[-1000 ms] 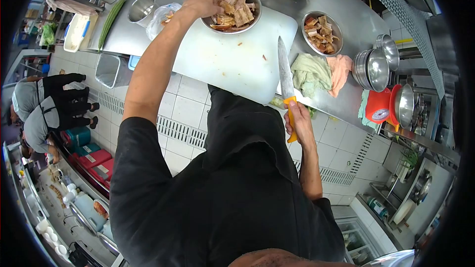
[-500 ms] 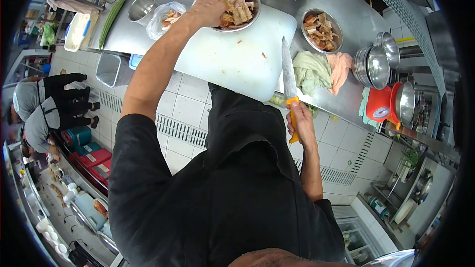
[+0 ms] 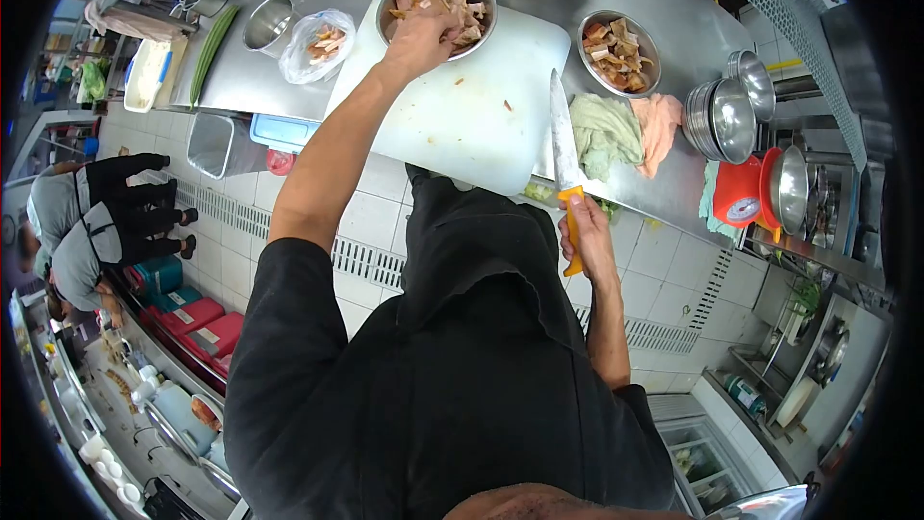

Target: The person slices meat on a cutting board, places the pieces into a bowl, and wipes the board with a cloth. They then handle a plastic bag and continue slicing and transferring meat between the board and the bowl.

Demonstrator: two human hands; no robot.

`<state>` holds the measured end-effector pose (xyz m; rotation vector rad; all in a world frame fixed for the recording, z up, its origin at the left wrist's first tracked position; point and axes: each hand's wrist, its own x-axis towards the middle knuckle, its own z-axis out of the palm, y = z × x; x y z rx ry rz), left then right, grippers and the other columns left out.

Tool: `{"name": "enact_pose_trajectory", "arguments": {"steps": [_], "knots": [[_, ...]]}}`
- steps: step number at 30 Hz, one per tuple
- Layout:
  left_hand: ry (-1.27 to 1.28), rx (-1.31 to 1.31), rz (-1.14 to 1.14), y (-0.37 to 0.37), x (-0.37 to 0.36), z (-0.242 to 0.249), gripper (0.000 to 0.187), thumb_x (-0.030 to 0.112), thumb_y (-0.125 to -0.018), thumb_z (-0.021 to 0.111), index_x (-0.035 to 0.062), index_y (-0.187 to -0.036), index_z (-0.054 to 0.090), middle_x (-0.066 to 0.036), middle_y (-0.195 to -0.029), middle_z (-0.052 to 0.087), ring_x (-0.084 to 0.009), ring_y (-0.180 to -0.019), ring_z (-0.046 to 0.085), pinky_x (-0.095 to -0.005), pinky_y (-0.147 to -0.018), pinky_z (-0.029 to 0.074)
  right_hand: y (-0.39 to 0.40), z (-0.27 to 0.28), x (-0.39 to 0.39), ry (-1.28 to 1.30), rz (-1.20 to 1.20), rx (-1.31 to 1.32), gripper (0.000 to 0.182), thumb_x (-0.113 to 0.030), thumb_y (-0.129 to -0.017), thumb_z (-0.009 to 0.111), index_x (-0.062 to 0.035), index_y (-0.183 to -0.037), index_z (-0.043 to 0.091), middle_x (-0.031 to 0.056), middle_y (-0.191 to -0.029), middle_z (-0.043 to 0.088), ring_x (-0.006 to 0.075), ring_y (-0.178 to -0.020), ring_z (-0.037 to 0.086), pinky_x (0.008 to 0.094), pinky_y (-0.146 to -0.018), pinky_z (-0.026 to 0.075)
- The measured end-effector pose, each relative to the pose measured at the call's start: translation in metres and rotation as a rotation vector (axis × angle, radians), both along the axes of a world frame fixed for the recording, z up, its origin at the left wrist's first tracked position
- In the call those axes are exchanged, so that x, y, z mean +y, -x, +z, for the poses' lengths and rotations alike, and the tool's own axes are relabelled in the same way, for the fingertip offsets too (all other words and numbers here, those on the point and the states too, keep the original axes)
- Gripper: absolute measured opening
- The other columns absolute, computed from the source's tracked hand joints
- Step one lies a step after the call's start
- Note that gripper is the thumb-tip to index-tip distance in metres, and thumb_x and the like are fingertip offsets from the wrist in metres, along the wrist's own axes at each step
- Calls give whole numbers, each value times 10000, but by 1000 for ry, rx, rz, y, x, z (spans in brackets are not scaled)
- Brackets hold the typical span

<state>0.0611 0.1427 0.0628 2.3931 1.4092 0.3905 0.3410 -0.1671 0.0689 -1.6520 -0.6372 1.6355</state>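
My left hand [image 3: 422, 40] reaches over the near rim of a metal bowl [image 3: 489, 31] heaped with chopped meat pieces [image 3: 469, 19]. Its fingers are down among the meat and partly hidden, so I cannot tell whether they grip a piece. The bowl rests at the far left of a white cutting board [image 3: 481, 116], which has a few scraps on it. In my right hand [image 3: 589, 236] is a large knife [image 3: 564, 140], held by its yellow handle beyond the board's right edge. Its blade points away from me, over the counter.
Right of the board stand a second bowl of meat [image 3: 621, 53], a green cloth [image 3: 606, 135], a pink cloth [image 3: 657, 132], stacked metal bowls [image 3: 722, 120] and a red scale [image 3: 741, 195]. A plastic bag of meat [image 3: 318, 48] lies left. Two people [image 3: 91, 212] stand far left.
My left hand has shifted within the bowl, and the meat pieces there lie differently. The knife stays in my right hand in nearly the same place. The view has shifted slightly.
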Motion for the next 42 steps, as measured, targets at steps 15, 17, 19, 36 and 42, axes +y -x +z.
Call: {"name": "enact_pose_trajectory", "arguments": {"steps": [15,17,19,36,42], "knots": [[-5,50,85,-2,-1,-5,238,204,-777,741,31,-935,700,-132,-1006,684,-331,-1018,637,-433,-904,510,0,-1,7,6,-13,11,458,-446,-1063,493,5,-1103,562,32,-671,505,93,-427,420,251,-383,342],[-151,-1,-3,2,-4,-3,221,199,-768,737,35,-911,697,-134,-1004,684,-333,-1004,636,-440,-890,510,-1,0,8,9,-25,19,455,-442,-1062,498,7,-1109,563,34,-670,505,94,-425,421,254,-383,342],[-285,-30,-76,10,-2,-10,220,210,-757,747,44,-892,695,-121,-1013,682,-332,-992,639,-425,-883,515,-4,0,5,18,-39,38,452,-437,-1061,503,8,-1114,564,35,-671,507,95,-423,422,256,-383,342],[-232,38,-69,10,-5,-1,226,140,-740,727,36,-901,607,-159,-1019,643,-355,-1008,623,-439,-908,505,-9,-4,1,25,-82,57,430,-429,-1066,497,-5,-1107,556,31,-659,493,100,-430,420,257,-382,342],[-310,-196,-20,28,-19,13,281,68,-756,746,30,-983,583,-159,-1000,663,-358,-906,655,-412,-793,549,-10,-6,0,44,-80,44,433,-429,-1064,500,-1,-1099,555,34,-660,494,101,-421,414,254,-382,339]]}}
